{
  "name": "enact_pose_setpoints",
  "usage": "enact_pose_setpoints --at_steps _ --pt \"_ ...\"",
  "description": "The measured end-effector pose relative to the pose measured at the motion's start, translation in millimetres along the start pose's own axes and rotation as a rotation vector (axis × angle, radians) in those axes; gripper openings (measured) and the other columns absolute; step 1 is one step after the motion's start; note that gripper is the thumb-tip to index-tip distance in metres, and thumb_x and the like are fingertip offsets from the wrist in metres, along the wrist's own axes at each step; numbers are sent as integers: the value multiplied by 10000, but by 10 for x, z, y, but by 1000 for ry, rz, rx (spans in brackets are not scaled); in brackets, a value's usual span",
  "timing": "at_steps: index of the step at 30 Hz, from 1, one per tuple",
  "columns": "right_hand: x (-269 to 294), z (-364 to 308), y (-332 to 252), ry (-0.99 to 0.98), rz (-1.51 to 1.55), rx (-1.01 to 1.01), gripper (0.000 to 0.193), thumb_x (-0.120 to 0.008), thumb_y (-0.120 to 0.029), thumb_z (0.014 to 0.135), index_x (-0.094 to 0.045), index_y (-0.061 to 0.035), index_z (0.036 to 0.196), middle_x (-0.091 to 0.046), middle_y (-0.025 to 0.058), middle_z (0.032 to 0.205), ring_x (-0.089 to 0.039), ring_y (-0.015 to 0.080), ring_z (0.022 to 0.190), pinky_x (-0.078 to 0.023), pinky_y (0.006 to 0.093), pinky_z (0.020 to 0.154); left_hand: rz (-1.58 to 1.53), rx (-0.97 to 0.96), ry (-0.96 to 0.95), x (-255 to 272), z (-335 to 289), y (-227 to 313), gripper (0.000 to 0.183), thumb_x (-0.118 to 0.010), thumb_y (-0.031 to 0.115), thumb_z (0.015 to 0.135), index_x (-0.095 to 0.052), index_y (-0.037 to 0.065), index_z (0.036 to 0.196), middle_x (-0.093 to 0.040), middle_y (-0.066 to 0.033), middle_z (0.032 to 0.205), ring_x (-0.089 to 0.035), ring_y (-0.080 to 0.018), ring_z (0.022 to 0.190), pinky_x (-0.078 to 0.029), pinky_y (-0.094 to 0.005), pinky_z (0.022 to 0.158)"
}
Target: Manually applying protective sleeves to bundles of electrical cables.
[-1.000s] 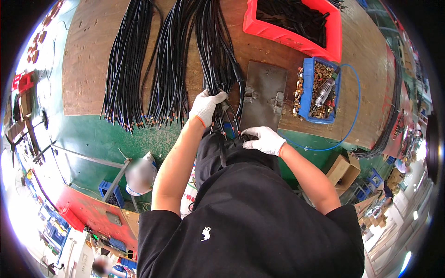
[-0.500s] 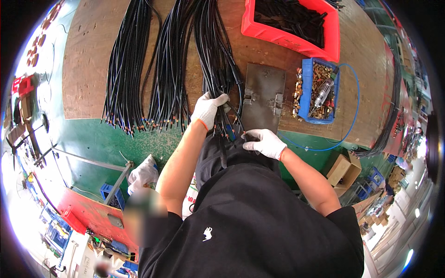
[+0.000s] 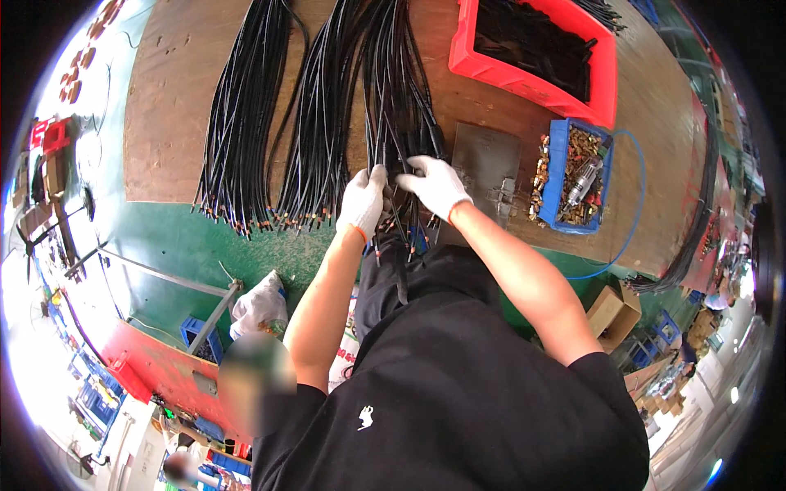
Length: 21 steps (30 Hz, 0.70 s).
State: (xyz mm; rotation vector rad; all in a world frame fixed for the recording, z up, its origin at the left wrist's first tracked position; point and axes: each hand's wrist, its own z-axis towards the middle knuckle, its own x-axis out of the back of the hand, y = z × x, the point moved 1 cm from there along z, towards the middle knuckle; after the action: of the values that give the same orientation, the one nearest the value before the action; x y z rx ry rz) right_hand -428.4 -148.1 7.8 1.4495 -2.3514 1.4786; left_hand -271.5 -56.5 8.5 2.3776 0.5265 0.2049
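Both my hands wear white gloves. My left hand (image 3: 363, 200) is closed at the left side of the nearest bundle of black cables (image 3: 397, 90), low down by the table's front edge. My right hand (image 3: 438, 188) is at the same bundle from the right, its fingers bent around a black cable; the exact grip is partly hidden among the strands. Below my hands the cable ends, some with orange or blue marks, hang over my lap. Two more bundles of black cables (image 3: 250, 106) lie to the left, their ends past the table edge.
A red bin (image 3: 524, 76) of black pieces stands at the far right. Nearer, a blue bin (image 3: 550, 184) holds brass fittings and a tool with a blue hose (image 3: 639, 204). A metal plate (image 3: 483, 155) lies on the wooden table (image 3: 164, 147). A cardboard box (image 3: 614, 315) sits below right.
My right hand has moved from the cable end over my lap up and inward to the bundle, close to my left hand. The view has shifted slightly, moving the table things rightward.
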Motion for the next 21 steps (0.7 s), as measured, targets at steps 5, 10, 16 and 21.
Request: enact_pose_setpoints --at_steps 5,10,16,21 --pt "52 553 -175 131 -47 7 632 -759 -454 840 -709 -13 1290 -749 243 1183 -724 364 1124 -558 428 993 5 50 -58 174 -34 172 292 -627 322 1050 -625 58 926 -628 -12 751 -578 -99 589 -476 -270 537" --pt "245 566 -162 236 -64 30 476 -707 -460 920 -748 -68 1187 -766 191 1129 -727 357 1094 -567 448 953 -11 114 -74 70 51 168 175 -714 183 985 -643 33 930 -659 -39 775 -602 -122 608 -498 -277 569" --pt "989 188 -23 413 -186 381 184 -701 -239 949 -769 -123 1075 -758 141 1019 -744 320 943 -595 433 830 -130 102 6 -45 142 -186 448 -527 525 1096 -666 111 997 -548 44 693 -486 -71 549 -398 -264 501" --pt "2444 264 238 846 -344 410 300 -741 -236 923 -719 -91 1185 -742 155 1160 -695 358 1118 -556 463 971 -199 104 -4 -98 107 -213 422 -539 504 1097 -652 101 1041 -567 25 737 -500 -103 570 -410 -279 513"
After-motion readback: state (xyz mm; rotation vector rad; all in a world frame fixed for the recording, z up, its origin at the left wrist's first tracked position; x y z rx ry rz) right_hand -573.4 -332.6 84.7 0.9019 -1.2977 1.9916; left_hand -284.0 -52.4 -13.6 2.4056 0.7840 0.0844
